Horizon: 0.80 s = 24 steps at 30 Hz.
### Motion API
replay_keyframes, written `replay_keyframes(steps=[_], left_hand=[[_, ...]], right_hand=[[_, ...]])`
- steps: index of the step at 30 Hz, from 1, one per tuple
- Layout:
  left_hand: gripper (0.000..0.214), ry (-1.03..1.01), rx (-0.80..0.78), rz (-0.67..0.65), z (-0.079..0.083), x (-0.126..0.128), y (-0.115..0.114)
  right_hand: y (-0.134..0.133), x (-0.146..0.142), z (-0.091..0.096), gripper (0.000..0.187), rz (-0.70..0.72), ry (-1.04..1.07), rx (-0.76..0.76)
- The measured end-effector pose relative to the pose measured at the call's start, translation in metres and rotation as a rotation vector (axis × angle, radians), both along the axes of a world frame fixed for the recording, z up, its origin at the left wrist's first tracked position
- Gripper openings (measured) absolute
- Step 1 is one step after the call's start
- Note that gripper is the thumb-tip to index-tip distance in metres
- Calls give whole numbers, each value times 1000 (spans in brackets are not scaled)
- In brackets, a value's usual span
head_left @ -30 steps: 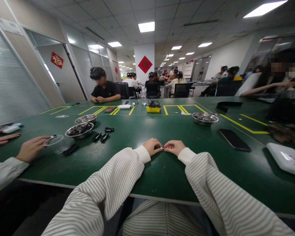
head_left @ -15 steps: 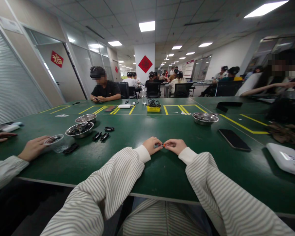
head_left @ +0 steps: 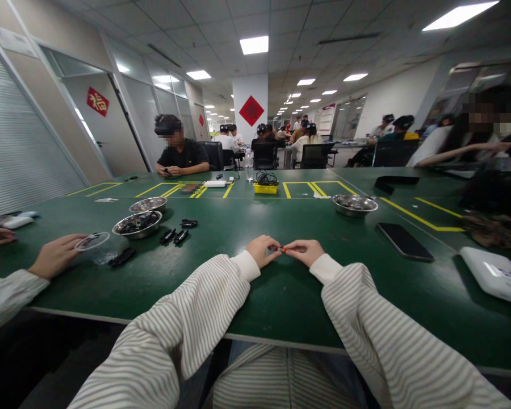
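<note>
Over the green table [head_left: 281, 307], my left hand [head_left: 262, 251] and my right hand [head_left: 305, 251] meet fingertip to fingertip. Between them is a small part with an orange end [head_left: 284, 249]; its kind is too small to make out. The fingers of my left hand pinch its darker side, and those of my right hand pinch the orange side. Left of my hands lie several black plastic parts [head_left: 181, 237]. Farther left stands a steel bowl [head_left: 137, 225] filled with dark parts.
A co-worker's hand [head_left: 55, 257] touches a clear plastic cup [head_left: 94, 248] at the left. Another steel bowl [head_left: 355, 206] stands back right, near a black phone [head_left: 404, 241] and a white case [head_left: 496, 275]. A yellow box [head_left: 266, 188] holds black cables.
My hands stay almost in place, with only slight finger movement around the small part. The co-worker's far hand at the left edge has drawn back a little to the left.
</note>
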<state>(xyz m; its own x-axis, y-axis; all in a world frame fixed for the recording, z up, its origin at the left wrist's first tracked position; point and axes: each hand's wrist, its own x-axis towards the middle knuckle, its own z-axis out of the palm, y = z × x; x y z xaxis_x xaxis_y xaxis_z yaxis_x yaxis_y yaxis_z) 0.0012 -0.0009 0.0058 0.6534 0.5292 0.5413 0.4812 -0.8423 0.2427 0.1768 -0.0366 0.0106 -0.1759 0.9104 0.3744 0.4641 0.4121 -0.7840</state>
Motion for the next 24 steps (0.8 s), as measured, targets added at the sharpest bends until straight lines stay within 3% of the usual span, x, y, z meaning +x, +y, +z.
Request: replay_keyframes(steps=[8, 13, 20, 24], left_hand=[[20, 31, 15, -46, 1, 1, -2], [19, 40, 12, -9, 4, 0, -3], [23, 128, -38, -91, 3, 2, -7], [22, 181, 32, 29, 5, -6, 9]], right_hand=[[2, 1, -1, 19, -13, -52, 14], [0, -1, 1, 19, -33, -85, 29], [2, -1, -1, 18, -62, -181, 17], [4, 1, -5, 15, -80, -215, -7]])
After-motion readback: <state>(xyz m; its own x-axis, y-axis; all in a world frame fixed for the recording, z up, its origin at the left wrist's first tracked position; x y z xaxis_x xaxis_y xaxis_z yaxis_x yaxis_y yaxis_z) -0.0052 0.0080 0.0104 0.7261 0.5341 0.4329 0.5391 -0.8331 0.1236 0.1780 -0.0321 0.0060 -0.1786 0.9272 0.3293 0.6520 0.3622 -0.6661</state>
